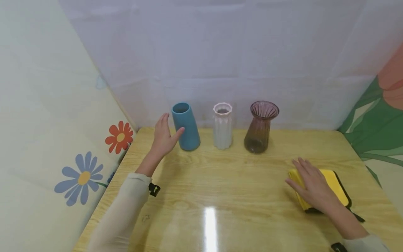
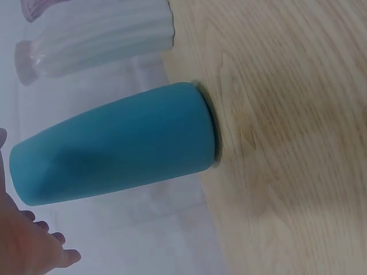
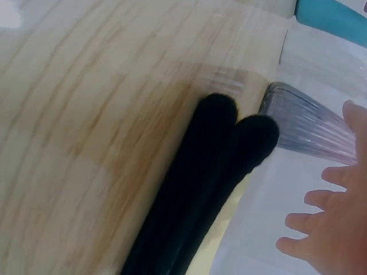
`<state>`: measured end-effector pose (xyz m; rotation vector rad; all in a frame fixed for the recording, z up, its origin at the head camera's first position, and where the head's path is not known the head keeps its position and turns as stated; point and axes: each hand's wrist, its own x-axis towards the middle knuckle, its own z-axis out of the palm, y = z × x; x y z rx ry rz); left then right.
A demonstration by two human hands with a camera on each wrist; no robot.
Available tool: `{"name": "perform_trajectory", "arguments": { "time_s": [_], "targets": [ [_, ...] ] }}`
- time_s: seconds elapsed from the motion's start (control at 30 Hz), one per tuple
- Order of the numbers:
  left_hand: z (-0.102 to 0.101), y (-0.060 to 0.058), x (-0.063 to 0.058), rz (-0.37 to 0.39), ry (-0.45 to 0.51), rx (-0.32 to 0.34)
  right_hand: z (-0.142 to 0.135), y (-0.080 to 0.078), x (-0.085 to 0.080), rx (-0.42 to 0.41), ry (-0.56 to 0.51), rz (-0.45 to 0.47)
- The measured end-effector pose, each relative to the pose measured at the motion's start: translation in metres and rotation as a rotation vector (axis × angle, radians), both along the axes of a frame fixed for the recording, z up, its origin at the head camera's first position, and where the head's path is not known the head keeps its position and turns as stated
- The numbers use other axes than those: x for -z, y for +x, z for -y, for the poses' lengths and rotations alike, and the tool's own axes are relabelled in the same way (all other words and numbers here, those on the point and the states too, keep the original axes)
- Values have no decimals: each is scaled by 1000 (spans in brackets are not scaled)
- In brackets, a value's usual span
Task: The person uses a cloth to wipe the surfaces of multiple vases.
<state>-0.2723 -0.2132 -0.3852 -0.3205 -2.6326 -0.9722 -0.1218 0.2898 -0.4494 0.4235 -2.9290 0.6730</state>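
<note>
- Left hand spread beside the blue vase at eleven o'clock, holding nothing!
- Right hand, fingers spread, empty, hovers over the folded cloth at three.
- White vase at twelve, purple vase at one, both standing on the desk.
- Early going, I'd judge: reach made, both grips undone.

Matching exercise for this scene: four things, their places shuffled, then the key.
Things
1. blue vase
2. white vase
3. purple glass vase
4. yellow cloth

Places (head view)
A. nearest the right hand
B. at the right end of the row of vases
C. nearest the left hand
D. in the middle of the row of vases

Pairs: 1-C, 2-D, 3-B, 4-A
</note>
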Motion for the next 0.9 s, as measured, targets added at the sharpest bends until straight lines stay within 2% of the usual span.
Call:
{"name": "perform_trajectory", "arguments": {
  "time_s": [0.3,0.53,0.7,0.9],
  "targets": [
    [-5,-16,4,4,69,12,-15,5,7,17,2,16],
    [-8,-27,4,25,105,-5,-21,4,12,33,31,50],
    [-8,-33,4,32,123,-19,-25,2,17,35,48,42],
    [-10,-41,3,27,135,-38,-28,1,18,43,62,97]
  ]
}}
